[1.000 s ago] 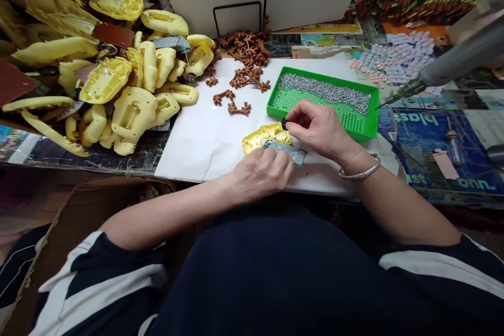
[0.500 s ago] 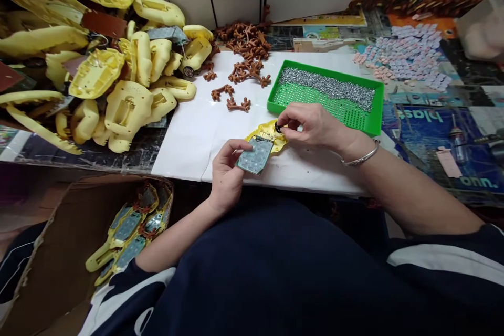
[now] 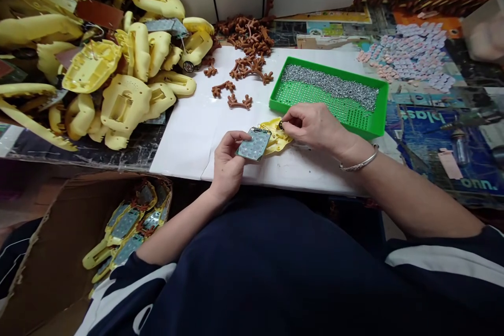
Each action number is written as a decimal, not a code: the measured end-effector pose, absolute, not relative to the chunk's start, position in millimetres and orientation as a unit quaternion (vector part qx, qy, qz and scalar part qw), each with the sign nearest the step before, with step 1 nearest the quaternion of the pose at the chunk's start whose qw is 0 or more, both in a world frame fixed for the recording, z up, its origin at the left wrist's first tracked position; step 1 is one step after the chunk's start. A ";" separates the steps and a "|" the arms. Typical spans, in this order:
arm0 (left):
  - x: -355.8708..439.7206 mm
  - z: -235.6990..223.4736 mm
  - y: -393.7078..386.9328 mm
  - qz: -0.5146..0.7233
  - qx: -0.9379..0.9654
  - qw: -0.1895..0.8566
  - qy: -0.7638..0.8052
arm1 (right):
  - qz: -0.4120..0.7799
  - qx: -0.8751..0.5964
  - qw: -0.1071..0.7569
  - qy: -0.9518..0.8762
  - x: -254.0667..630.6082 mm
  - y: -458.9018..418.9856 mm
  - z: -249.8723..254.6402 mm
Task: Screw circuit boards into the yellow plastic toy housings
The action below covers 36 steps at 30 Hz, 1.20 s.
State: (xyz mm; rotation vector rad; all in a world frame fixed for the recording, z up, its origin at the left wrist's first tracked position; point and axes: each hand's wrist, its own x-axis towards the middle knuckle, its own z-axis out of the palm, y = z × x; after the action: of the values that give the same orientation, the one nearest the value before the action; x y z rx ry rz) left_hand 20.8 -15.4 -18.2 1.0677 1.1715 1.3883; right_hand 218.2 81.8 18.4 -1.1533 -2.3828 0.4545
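Pinched in my left hand (image 3: 229, 158) is a green-grey circuit board (image 3: 254, 144), tilted above the white work surface. Thin wires run from its upper edge to a yellow plastic shell half (image 3: 277, 136), which lies open side up beside it. My right hand (image 3: 309, 125) is closed at the shell's right end, thumb and forefinger on a small round black part (image 3: 281, 125), perhaps a speaker. The fingers partly cover that part. Just beyond my right hand stands a green perforated tray (image 3: 326, 100) with many small silver screws (image 3: 331, 84).
Yellow shells (image 3: 126, 105) are heaped at the left, brown antler-shaped pieces (image 3: 240, 101) at the back middle. Small pale pieces (image 3: 417, 52) lie at the right near an electric screwdriver (image 3: 468, 118). Below left, a cardboard box (image 3: 51, 252) holds shells fitted with boards.
The view has shifted slightly. My left hand still grips the circuit board, now tilted a little differently, and my right fingers stay at the black part in the shell.
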 end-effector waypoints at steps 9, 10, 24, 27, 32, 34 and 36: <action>22.1 -19.4 -13.1 0.625 0.427 0.476 0.446 | 0.102 -0.432 0.126 -0.887 216.3 77.7 31.8; 22.2 -19.4 -12.9 0.629 0.430 0.471 0.445 | 0.099 -0.435 0.114 -0.888 216.2 77.4 33.1; 22.8 -22.3 -13.4 0.633 0.477 0.420 0.442 | 0.099 -0.433 0.091 -0.891 219.8 74.5 42.5; 22.7 -22.1 -13.3 0.634 0.479 0.418 0.440 | 0.099 -0.452 0.049 -0.885 213.8 73.3 42.4; 22.2 -21.7 -13.4 0.628 0.491 0.413 0.441 | 0.084 -0.487 -0.013 -0.869 203.9 70.7 42.9; 22.4 -21.7 -13.4 0.632 0.490 0.411 0.439 | 0.084 -0.490 -0.012 -0.867 204.4 69.9 41.9; 22.5 -21.8 -13.3 0.637 0.487 0.411 0.433 | 0.091 -0.487 0.002 -0.869 208.6 69.2 41.2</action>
State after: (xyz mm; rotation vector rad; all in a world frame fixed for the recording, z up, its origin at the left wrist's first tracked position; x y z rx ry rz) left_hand 22.5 -13.3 -21.8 1.2271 1.0909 1.6037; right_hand 208.6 69.2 41.2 -1.5280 -2.7259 0.2841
